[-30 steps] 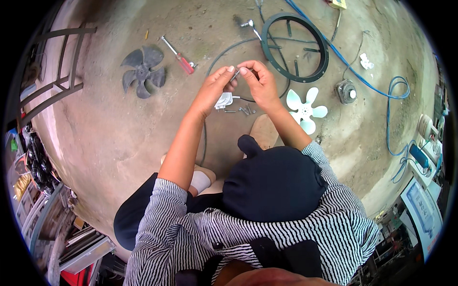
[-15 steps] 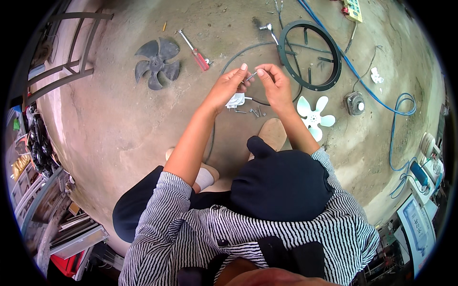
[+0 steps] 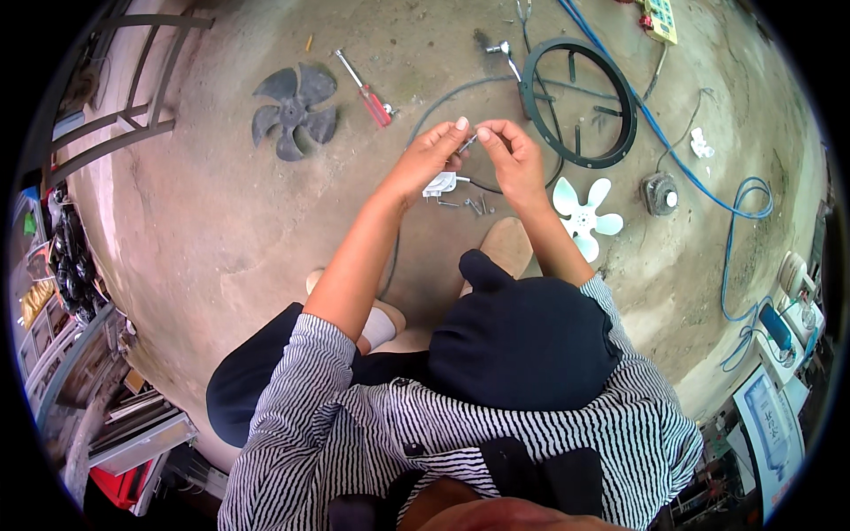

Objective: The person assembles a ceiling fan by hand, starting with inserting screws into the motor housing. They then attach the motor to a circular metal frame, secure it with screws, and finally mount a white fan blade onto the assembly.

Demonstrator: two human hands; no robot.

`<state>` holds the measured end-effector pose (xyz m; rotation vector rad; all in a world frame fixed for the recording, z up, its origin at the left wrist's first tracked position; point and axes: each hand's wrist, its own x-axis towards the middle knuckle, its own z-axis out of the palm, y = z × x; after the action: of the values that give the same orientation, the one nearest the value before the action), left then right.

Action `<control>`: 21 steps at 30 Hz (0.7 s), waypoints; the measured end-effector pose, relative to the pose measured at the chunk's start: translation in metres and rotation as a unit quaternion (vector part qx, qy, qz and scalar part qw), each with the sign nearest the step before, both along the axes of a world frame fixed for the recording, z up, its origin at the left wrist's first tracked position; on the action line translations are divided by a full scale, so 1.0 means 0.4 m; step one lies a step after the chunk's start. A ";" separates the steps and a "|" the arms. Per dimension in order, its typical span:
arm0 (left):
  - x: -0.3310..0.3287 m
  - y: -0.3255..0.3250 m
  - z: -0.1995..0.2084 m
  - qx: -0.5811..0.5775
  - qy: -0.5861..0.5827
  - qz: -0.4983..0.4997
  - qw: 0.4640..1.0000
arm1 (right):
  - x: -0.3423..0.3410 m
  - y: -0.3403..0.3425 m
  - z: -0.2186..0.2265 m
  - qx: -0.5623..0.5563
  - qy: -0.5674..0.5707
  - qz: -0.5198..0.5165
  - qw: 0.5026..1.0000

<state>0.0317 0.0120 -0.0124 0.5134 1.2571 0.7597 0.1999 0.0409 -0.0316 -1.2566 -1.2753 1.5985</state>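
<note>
A small metal screw (image 3: 467,144) sits between my two hands, held at its ends in fingertip pinches. My left hand (image 3: 427,162) is closed on one end, and my right hand (image 3: 515,164) pinches the other. Just below them, a white plastic part (image 3: 441,184) with a cable lies on the floor, partly covered by my left hand. Several loose screws (image 3: 479,207) lie beside it. To the right of these is a white five-bladed fan blade (image 3: 584,219), close to my right forearm.
A dark fan blade (image 3: 295,111) and a red-handled nut driver (image 3: 373,104) lie at the far left. Far right are a black ring frame (image 3: 630,124), a ratchet wrench (image 3: 508,57), a small motor (image 3: 659,194), blue cable (image 3: 670,152) and a power strip (image 3: 660,21).
My fingers have shifted slightly around the screw, and more of it shows between the fingertips. The floor things have moved only a little in the picture, as the view shifted.
</note>
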 end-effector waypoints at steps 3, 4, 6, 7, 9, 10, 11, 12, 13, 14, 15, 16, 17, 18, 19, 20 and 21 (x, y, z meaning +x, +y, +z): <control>0.005 0.006 0.016 0.019 0.031 -0.002 0.999 | -0.004 0.007 0.000 -0.007 0.006 0.002 1.000; 0.005 0.008 0.013 0.033 0.047 -0.001 0.998 | -0.004 0.009 0.001 -0.012 0.001 0.007 1.000; -0.005 0.001 -0.012 0.016 0.025 0.026 0.999 | -0.004 0.008 0.011 -0.025 -0.001 0.003 1.000; -0.009 0.001 -0.023 0.009 0.023 0.041 0.999 | -0.009 0.008 0.019 -0.031 0.002 -0.005 1.000; -0.007 0.001 -0.019 0.000 0.014 0.056 0.998 | -0.013 0.005 0.020 -0.031 0.009 -0.015 0.999; -0.005 0.003 -0.001 -0.002 0.005 0.056 0.998 | -0.014 0.007 0.015 -0.025 0.012 -0.018 0.999; -0.002 0.006 0.010 -0.004 -0.004 0.055 0.998 | -0.015 0.009 0.010 -0.018 0.014 -0.020 1.000; -0.006 0.006 0.009 0.003 -0.001 0.048 0.999 | -0.018 0.010 0.007 -0.019 0.020 -0.016 0.999; -0.013 0.008 0.006 0.010 0.001 0.040 0.999 | -0.020 0.012 0.003 -0.021 0.026 -0.011 0.999; -0.020 0.008 0.004 0.018 0.003 0.032 0.999 | -0.021 0.012 0.001 -0.022 0.032 -0.006 0.999; -0.027 0.010 0.005 0.020 0.014 0.025 0.999 | -0.021 0.013 0.006 -0.026 0.022 0.001 0.999; -0.033 0.012 0.009 0.023 0.026 0.018 0.999 | -0.021 0.017 0.013 -0.030 0.013 0.008 0.999; -0.035 0.014 0.012 0.026 0.037 0.011 0.999 | -0.022 0.019 0.018 -0.034 0.004 0.016 0.999; -0.034 0.015 0.012 0.047 0.060 0.015 0.997 | -0.023 0.018 0.017 -0.034 -0.011 0.013 0.999; -0.030 0.015 0.012 0.067 0.082 0.020 0.994 | -0.024 0.017 0.015 -0.034 -0.025 0.011 0.999; -0.029 0.015 0.012 0.088 0.105 0.024 0.990 | -0.025 0.017 0.014 -0.035 -0.039 0.009 0.999; -0.029 0.015 0.013 0.106 0.142 0.004 0.984 | -0.022 0.018 0.017 -0.050 -0.048 0.021 0.997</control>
<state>0.0202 0.0181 -0.0070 0.8118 1.4501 0.8536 0.1913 0.0481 -0.0249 -1.3908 -1.3017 1.6675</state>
